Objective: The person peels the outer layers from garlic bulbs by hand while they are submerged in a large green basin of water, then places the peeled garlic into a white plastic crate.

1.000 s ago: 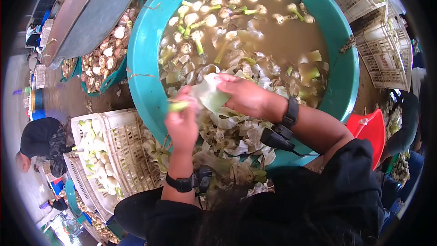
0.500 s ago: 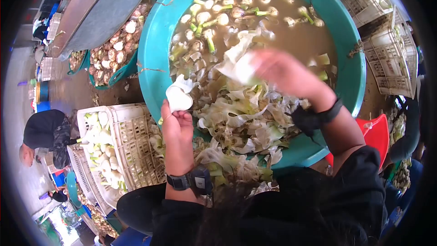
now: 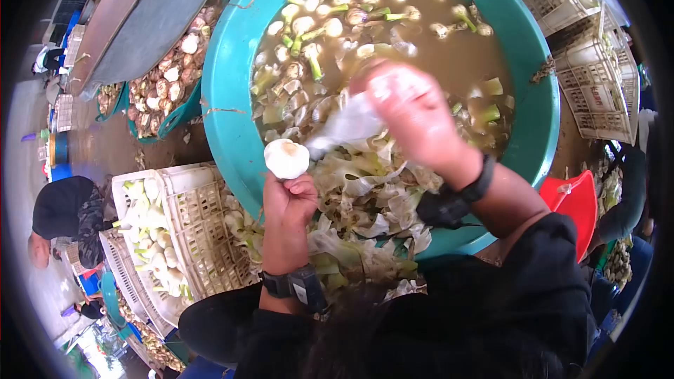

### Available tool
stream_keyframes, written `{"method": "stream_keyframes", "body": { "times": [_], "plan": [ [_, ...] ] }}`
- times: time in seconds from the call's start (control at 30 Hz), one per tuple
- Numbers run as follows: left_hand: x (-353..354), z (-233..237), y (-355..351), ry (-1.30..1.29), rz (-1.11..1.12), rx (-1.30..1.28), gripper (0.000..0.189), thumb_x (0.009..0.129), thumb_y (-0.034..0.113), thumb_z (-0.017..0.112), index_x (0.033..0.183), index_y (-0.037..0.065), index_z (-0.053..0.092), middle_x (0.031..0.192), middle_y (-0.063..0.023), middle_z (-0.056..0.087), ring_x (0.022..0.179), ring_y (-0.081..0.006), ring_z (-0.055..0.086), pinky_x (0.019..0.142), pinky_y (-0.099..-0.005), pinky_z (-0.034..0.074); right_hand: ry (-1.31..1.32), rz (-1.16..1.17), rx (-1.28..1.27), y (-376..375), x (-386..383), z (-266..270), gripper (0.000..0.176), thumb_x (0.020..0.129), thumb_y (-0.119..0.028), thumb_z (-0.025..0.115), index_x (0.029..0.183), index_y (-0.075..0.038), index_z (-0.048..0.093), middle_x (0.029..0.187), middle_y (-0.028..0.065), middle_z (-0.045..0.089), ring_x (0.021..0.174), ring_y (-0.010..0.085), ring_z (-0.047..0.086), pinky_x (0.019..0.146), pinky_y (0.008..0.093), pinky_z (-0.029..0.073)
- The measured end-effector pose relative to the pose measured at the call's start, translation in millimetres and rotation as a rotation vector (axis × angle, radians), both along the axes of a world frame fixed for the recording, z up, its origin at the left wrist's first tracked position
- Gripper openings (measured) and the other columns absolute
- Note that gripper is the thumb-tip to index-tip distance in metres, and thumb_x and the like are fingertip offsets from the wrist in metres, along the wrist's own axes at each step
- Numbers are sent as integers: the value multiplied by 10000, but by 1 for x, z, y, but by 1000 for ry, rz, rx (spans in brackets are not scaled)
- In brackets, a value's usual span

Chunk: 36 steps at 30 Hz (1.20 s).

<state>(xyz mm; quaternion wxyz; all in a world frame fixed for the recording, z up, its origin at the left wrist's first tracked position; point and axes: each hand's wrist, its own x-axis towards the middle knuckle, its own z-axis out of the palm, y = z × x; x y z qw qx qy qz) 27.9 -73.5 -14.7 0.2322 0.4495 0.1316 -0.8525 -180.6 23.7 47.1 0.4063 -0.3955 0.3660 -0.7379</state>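
Note:
A white, peeled garlic bulb (image 3: pixel 286 159) is held up in my left hand (image 3: pixel 289 200), its rounded end on top and my fingers closed beneath it. My right hand (image 3: pixel 418 116), smeared by motion, is over the tub to the right of the bulb. A pale, see-through strip of garlic skin (image 3: pixel 347 125) trails from its fingers down toward the bulb. Below both hands lies a heap of stripped garlic skins (image 3: pixel 365 186). It fills the near part of the turquoise tub (image 3: pixel 228 144), whose brown water holds several garlic bulbs with green stalks (image 3: pixel 330 27).
On the left stands a white crate (image 3: pixel 200 221) with cleaned garlic (image 3: pixel 158 242). Beyond it is a basket of unpeeled garlic (image 3: pixel 168 91). More white crates (image 3: pixel 597 84) and a red container (image 3: pixel 577 203) are at right. Another person (image 3: pixel 70 210) bends over at far left.
The bulb in my left hand has turned upright, its rounded end now up. My right hand has shifted slightly, with the skin now trailing toward the bulb. The view has moved a little.

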Motion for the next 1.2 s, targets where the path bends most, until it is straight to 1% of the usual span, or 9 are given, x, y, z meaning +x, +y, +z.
{"method": "stream_keyframes", "body": {
  "times": [0.1,0.17,0.43,0.5,0.67,0.9,1.0,1.1,1.2],
  "plan": [
    [6,5,-1,-62,42,-94,215,866,253,458,915,63,547,612,27,471,439,-42,403,368,-175,377,758,-123,100,-4,-17,-30,169,804,-159,543,907,-34,590,831,121,602,758,226,590,671,338,469],
    [5,12,-1,-81,37,-161,223,868,254,450,925,60,545,621,25,477,442,-42,401,371,-176,378,1607,230,634,6,2,-37,318,783,-328,564,959,-64,591,790,126,597,733,270,605,599,358,482],
    [34,33,-8,-234,102,-348,182,861,215,428,889,70,535,563,31,438,402,-51,366,329,-168,280,1307,75,-19,-63,68,-60,221,816,-263,513,828,-44,546,645,96,557,620,282,583,528,374,461],
    [85,39,-24,-87,344,-377,208,859,261,446,844,68,521,551,34,413,389,-55,340,343,-163,277,1182,192,630,-90,55,-84,248,797,-266,487,866,-41,564,783,155,617,728,341,594,655,405,482],
    [147,91,-50,-298,1156,-651,360,862,362,447,717,32,453,597,-18,425,535,-104,444,458,-227,369,775,-422,939,-157,4,-176,253,770,-219,532,823,28,549,759,198,615,759,332,608,715,408,470],
    [29,52,-42,-490,25,-803,321,772,283,594,962,58,467,904,-83,466,741,-191,519,642,-301,431,-16,176,882,-148,5,-141,442,886,-452,403,786,-53,563,473,22,444,361,116,361,355,287,282],
    [-11,27,-38,-494,-306,-698,752,787,578,488,1244,11,304,1067,-112,427,779,-221,537,621,-311,422,553,113,566,-100,41,-132,478,937,-399,276,865,-2,533,667,97,549,571,229,524,544,374,432],
    [-28,7,-38,-544,-511,-748,543,802,559,482,989,50,515,761,-42,549,563,-104,501,452,-228,336,999,126,267,-62,62,-95,257,901,-209,365,823,-29,531,748,192,561,662,356,559,602,448,455],
    [-36,4,-26,-709,-491,-847,334,809,429,555,843,98,542,629,5,540,494,-64,461,413,-211,308,1235,254,614,-50,65,-59,188,798,-183,466,841,-36,573,671,130,599,601,317,591,553,427,476]
  ]
}}
